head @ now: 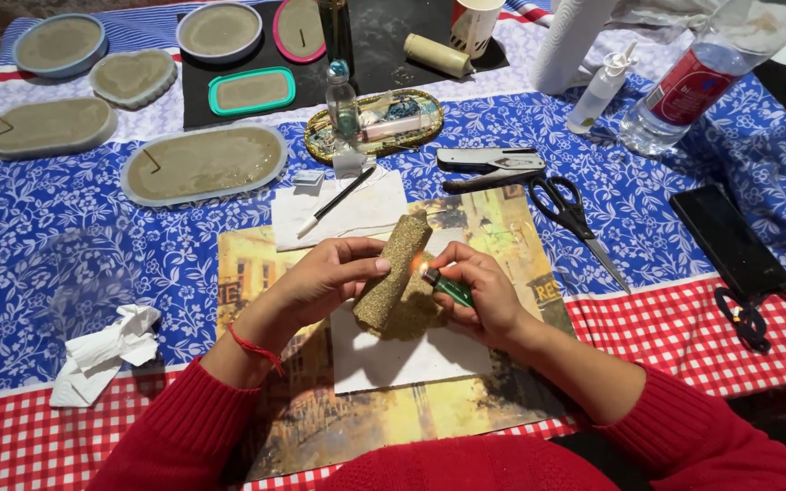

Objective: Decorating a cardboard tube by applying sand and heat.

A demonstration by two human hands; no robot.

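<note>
My left hand [325, 280] holds a rolled, grainy tan sheet [395, 273] shaped like a tube, tilted up to the right. In my right hand [479, 295] is a green lighter [448, 287], lit, its small flame touching the side of the roll. Both hands hover over a white paper sheet [407, 359] lying on a yellowish picture mat [338, 418]. Red sleeves cover both my arms.
Black scissors [573, 218], a stapler-like tool [491, 161], a black phone [730, 241], a pen on white paper [343, 195], a gold tray with small bottles [375, 123], a clear water bottle [702, 77], several filled grey moulds [204, 162] and crumpled tissue [106, 350] lie around.
</note>
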